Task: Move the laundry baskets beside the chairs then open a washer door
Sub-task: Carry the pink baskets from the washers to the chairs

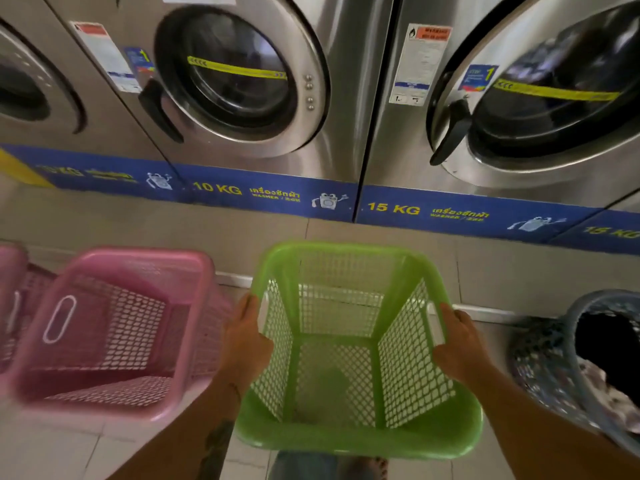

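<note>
Along the back of the head view, three front-loading washers stand in a row, steel-fronted, all round doors shut: one at far left (31,88), only partly in frame; one in the middle (239,84); one at right (540,98).
- Door handles, black: two visible, one on the middle washer (159,110), one on the right washer (452,133).
- Yellow strips across door glass: two, with arrow marks.
- Blue base band (277,195) along the foot of the machines. Legible: "10 KG" and "WASHER" under the middle washer; "15 KG" under the right one; a further "15 K…" cut off at the right edge. Script beside these is not in Latin letters. Small washer cartoons: three visible.
- Stickers on the panels: a blue one with numeral "1" beside each of the two doors; white notices, one with an orange flame-warning header; small print unreadable.

Baskets, four counted:
- Green basket (356,441), one, lattice sides, empty, at centre in front of the washers; whether it touches the floor cannot be told.
- Pink basket (194,282), one, empty, just left of the green.
- Second pink basket (12,261), at the left edge, mostly cut off.
- Grey-blue basket (547,358), one, at right, holding dark and pale laundry.

Hands, two: left hand (244,344) curled over the green basket's left rim; right hand (460,351) curled over its right rim.
</note>
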